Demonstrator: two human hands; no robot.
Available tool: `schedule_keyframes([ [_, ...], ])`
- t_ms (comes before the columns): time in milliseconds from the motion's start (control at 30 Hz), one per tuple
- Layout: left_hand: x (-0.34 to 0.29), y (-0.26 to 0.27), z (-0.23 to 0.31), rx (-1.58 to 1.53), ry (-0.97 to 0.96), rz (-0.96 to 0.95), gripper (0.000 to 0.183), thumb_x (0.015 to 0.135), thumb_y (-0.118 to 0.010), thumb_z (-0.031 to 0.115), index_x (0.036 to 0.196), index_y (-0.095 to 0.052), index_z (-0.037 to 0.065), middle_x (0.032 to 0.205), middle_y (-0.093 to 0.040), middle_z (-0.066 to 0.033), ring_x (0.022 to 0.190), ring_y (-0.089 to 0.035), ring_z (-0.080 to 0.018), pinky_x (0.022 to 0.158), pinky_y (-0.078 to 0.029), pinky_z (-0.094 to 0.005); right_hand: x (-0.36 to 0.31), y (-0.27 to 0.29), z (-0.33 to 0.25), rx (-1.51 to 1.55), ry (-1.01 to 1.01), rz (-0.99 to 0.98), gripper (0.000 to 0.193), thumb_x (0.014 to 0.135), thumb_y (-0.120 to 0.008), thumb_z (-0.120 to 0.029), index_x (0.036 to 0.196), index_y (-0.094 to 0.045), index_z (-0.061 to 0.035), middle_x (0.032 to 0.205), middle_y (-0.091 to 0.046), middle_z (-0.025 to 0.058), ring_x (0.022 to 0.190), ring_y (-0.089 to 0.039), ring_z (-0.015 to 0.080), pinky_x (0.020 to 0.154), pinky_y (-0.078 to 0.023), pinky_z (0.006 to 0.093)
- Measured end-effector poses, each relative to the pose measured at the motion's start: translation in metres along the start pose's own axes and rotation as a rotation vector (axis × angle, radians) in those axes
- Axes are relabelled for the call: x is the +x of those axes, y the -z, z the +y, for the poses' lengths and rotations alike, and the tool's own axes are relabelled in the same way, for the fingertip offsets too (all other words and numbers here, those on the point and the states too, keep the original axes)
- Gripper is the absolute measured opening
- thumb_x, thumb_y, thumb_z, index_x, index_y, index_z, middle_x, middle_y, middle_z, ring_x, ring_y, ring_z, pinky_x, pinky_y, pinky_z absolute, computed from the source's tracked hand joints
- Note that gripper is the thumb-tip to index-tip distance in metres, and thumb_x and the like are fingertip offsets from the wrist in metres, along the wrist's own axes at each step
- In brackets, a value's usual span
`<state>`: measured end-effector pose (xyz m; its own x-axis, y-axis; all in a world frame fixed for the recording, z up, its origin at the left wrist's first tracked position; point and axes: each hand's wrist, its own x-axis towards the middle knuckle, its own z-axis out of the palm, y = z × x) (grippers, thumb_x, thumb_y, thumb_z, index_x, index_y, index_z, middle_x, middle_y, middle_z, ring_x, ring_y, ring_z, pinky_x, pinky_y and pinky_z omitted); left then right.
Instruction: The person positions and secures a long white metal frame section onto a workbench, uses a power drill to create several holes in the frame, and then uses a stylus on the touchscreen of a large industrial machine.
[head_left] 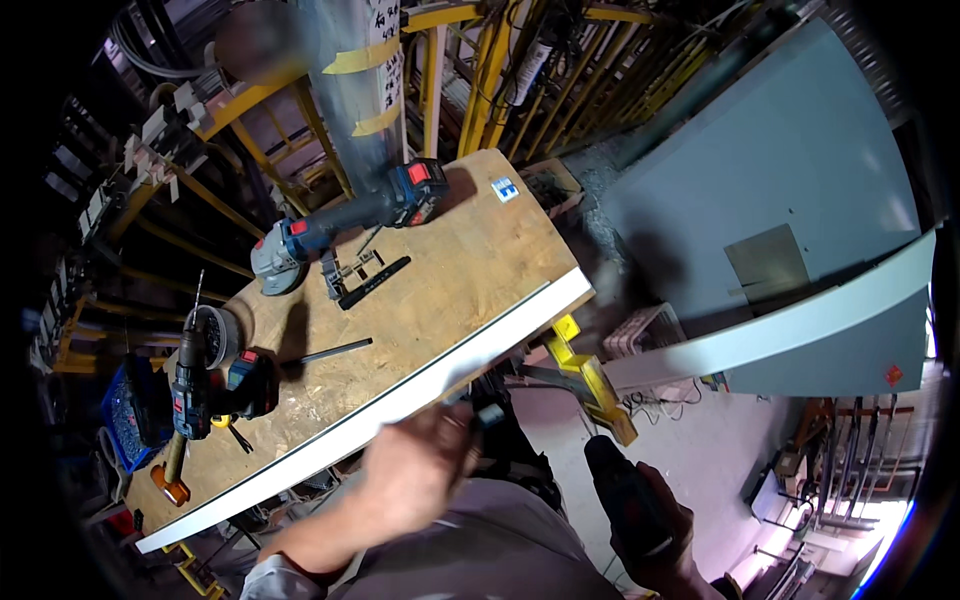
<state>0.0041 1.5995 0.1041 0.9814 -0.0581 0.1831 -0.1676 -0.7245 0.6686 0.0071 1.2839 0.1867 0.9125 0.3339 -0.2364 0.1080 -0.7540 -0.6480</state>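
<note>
My left hand (415,470) is closed, fingers curled, just in front of a long white strip (430,385) lying along the bench's near edge. The hand is slightly blurred, and I cannot make out what is in its fingers; a small pale piece (489,414) shows beside them. At the lower right, my right hand (682,530) is wrapped round a dark cordless power tool (628,500), held away from the bench. Its front points up and left.
On the wooden bench (470,260) lie an angle grinder (335,222), a cordless drill (190,385), a hammer (172,480), a black marker (375,282) and a dark rod (335,350). A bowl (215,335) and blue basket (118,425) stand left. Yellow clamp (590,385) juts out right.
</note>
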Motion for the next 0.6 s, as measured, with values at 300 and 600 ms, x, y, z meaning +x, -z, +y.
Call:
schedule_keyframes([
  [300, 0.067, -0.037, -0.175, 0.410, 0.261, -0.189, 0.010, 0.090, -0.068, 0.016, 0.089, -0.066, 0.007, 0.082, -0.064, -0.0167, 0.076, -0.068, -0.0406, 0.065, -0.054, -0.0508, 0.075, -0.009, 0.055, 0.242, 0.180, 0.025, 0.069, 0.081, -0.074, 0.003, 0.147, -0.054, 0.0037, 0.105, -0.074, 0.0141, 0.078, -0.070, 0.0210, 0.065, -0.055, 0.0377],
  [600, 0.080, -0.063, -0.159, 0.587, 0.301, -0.313, 0.035, 0.088, -0.072, 0.017, 0.118, -0.064, 0.000, 0.100, -0.068, -0.0187, 0.089, -0.069, -0.0372, 0.073, -0.058, -0.0457, 0.139, -0.006, 0.134, 0.215, -0.035, -0.063, 0.073, 0.083, -0.082, -0.004, 0.147, -0.050, 0.0079, 0.128, -0.068, 0.0218, 0.107, -0.069, 0.0275, 0.090, -0.057, 0.0372],
])
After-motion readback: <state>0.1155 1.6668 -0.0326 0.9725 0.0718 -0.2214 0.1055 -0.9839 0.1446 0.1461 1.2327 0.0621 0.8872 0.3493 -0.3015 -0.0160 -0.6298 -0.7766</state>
